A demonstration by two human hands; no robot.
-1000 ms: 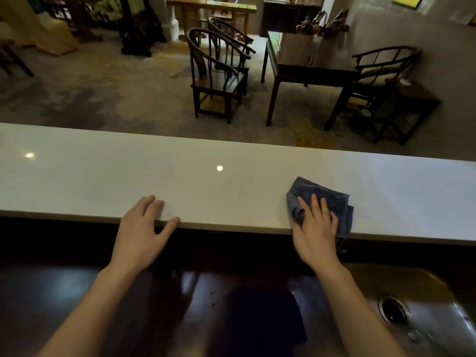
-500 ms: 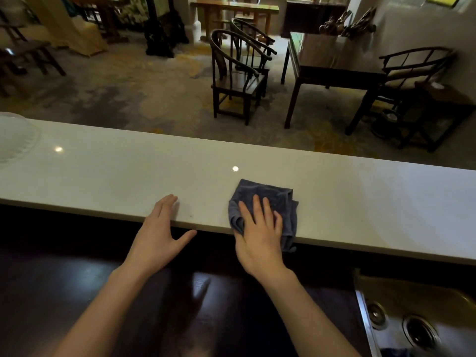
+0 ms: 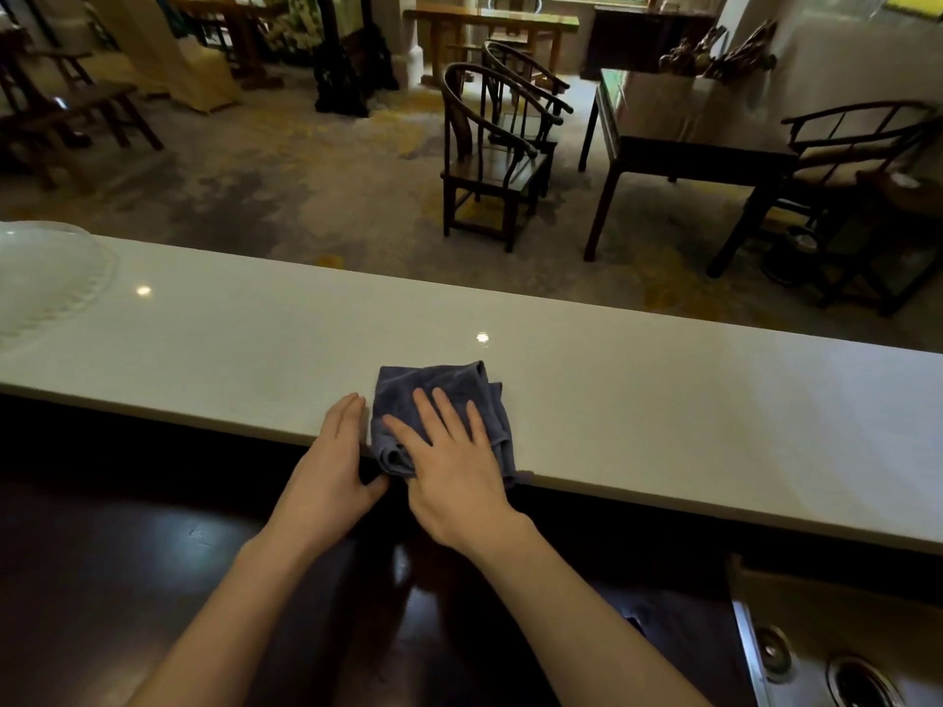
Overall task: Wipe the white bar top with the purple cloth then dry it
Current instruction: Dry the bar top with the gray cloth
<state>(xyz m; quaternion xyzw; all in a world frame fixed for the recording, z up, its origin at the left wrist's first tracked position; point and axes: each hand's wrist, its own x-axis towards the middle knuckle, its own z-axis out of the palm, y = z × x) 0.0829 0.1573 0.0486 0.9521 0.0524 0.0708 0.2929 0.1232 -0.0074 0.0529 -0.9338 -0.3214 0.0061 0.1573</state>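
The long white bar top (image 3: 638, 380) runs across the view from left to right. A folded purple cloth (image 3: 449, 387) lies at its near edge, partly hanging over it. My right hand (image 3: 454, 466) lies flat on the cloth with fingers spread, pressing it down. My left hand (image 3: 331, 472) rests on the bar's near edge right beside the cloth's left side, fingers together, thumb under the edge, holding nothing.
A white dish (image 3: 46, 278) sits on the bar top at the far left. A dark lower counter (image 3: 153, 579) lies below the bar, with a steel sink (image 3: 842, 655) at lower right. Wooden chairs (image 3: 490, 155) and a table (image 3: 678, 145) stand beyond the bar.
My right hand has slid the cloth leftward along the bar's near edge until it meets my left hand. The view has shifted left, bringing the white dish in.
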